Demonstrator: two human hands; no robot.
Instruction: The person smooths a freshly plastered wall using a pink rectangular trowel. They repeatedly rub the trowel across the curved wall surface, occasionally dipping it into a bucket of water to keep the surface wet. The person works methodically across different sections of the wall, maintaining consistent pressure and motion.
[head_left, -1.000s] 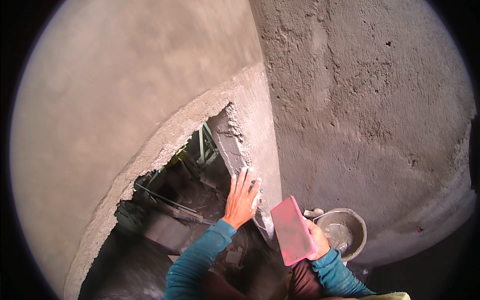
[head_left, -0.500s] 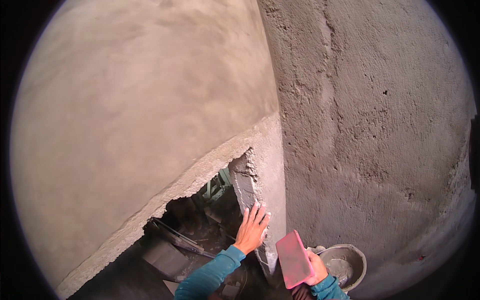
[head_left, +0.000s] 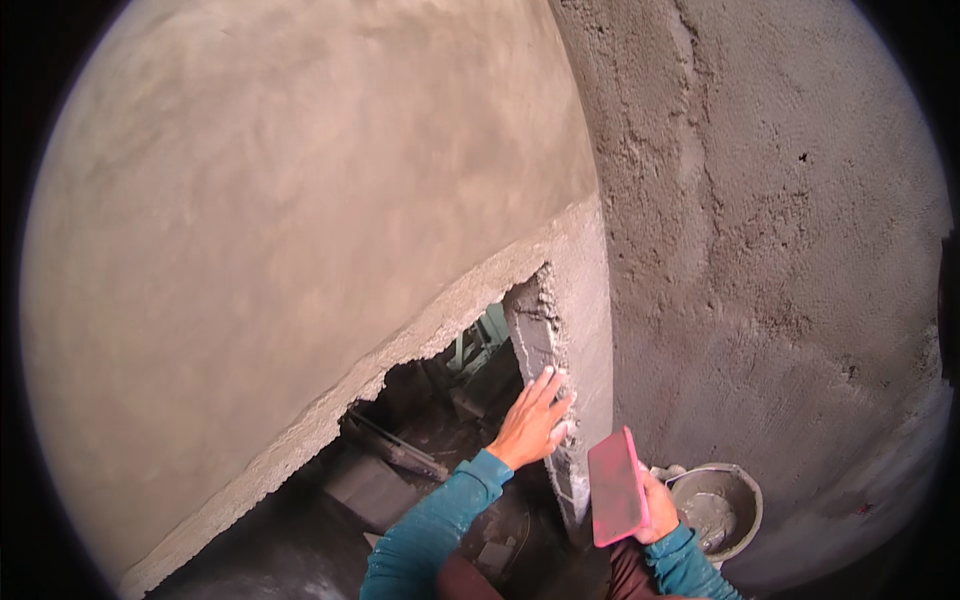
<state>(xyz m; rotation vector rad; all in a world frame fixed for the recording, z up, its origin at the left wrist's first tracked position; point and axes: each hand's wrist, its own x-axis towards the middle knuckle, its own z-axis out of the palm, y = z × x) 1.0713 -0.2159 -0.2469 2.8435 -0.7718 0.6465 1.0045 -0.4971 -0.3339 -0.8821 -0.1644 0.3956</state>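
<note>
The pink float [head_left: 616, 490] is gripped in the right hand [head_left: 660, 510], bucket [head_left: 744, 497] just right of that, and while the wall [head_left: 300, 200] up-left of the grip looks mostly smoothed, the edge [head_left: 547, 300] touched by the spread-fingered left hand [head_left: 530, 425] seems rough, so unfinished imo.

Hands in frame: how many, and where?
2. Left hand at the rough wall edge; right hand holding the pink flat tool beside the bucket. Others hidden in shadow can't be ruled out.
</note>
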